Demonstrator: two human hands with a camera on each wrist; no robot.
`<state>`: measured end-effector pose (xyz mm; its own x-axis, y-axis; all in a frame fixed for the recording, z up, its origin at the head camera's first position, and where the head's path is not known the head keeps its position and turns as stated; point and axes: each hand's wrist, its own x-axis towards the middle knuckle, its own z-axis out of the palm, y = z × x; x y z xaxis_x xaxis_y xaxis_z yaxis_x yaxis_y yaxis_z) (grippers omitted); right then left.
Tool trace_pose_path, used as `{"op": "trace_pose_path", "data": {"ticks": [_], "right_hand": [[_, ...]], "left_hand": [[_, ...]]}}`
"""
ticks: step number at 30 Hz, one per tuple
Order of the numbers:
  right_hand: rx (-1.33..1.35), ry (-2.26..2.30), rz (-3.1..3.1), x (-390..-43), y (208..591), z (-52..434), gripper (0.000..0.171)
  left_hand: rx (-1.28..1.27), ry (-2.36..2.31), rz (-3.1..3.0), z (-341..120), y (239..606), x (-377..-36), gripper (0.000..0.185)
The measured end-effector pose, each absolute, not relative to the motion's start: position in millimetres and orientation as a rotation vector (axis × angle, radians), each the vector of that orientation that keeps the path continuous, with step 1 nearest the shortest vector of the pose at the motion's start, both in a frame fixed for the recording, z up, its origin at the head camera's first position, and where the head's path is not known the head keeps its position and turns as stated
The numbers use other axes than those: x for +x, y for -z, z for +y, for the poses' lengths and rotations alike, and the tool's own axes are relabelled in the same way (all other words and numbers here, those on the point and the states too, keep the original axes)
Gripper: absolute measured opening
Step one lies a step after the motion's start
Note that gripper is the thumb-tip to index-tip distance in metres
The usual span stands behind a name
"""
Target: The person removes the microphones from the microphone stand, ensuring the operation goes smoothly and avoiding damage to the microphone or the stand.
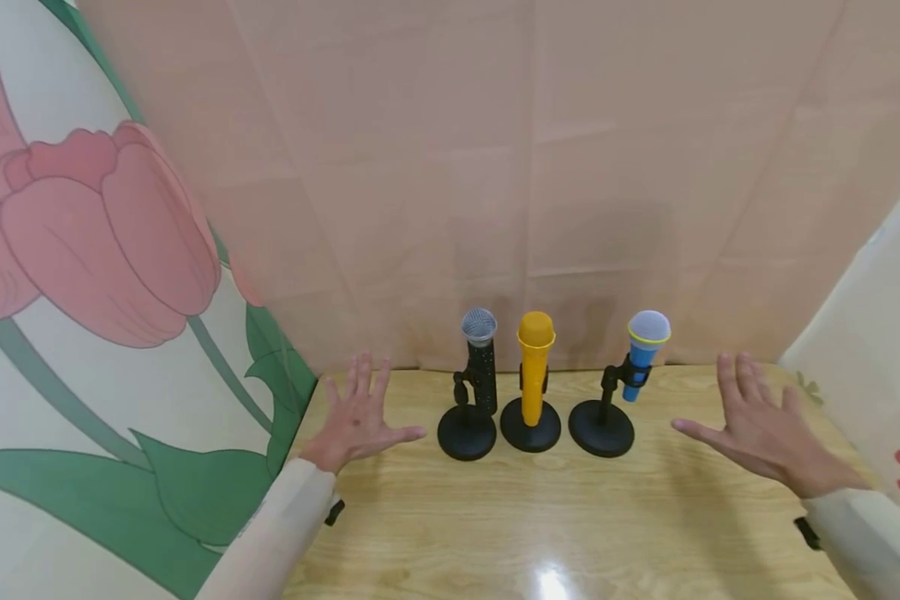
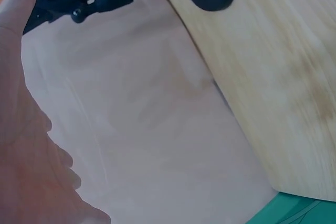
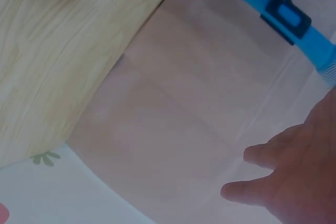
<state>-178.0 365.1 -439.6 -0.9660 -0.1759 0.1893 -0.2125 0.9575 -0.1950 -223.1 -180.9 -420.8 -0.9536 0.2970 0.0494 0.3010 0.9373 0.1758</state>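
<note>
Three microphones on round black stands are lined up near the back of the wooden table. Leftmost is a black microphone (image 1: pixel 483 379) with a silver mesh head; a yellow microphone (image 1: pixel 536 367) is in the middle. On the right, a blue microphone (image 1: pixel 640 360) with a pale head leans in its clip, also seen as a blue microphone (image 3: pixel 315 48) in the right wrist view. My left hand (image 1: pixel 360 421) hovers left of the black one, fingers spread, holding nothing. To the right of the blue one, my right hand (image 1: pixel 765 425) is likewise spread and touches nothing.
The wooden table (image 1: pixel 450 525) meets a pinkish cloth backdrop (image 1: pixel 420 208) at its back edge. A wall with painted tulips (image 1: pixel 97 225) rises on the left, and a white wall (image 1: pixel 885 333) stands on the right.
</note>
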Motion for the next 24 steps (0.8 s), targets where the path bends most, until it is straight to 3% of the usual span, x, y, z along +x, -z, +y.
{"op": "trace_pose_path", "data": {"ticks": [24], "right_hand": [[0.362,-0.515,-2.844,-186.8,450.3,342.6,0.116]], "left_hand": [[-0.508,0.353,-3.069,-159.6,422.5,-228.7,0.117]]}}
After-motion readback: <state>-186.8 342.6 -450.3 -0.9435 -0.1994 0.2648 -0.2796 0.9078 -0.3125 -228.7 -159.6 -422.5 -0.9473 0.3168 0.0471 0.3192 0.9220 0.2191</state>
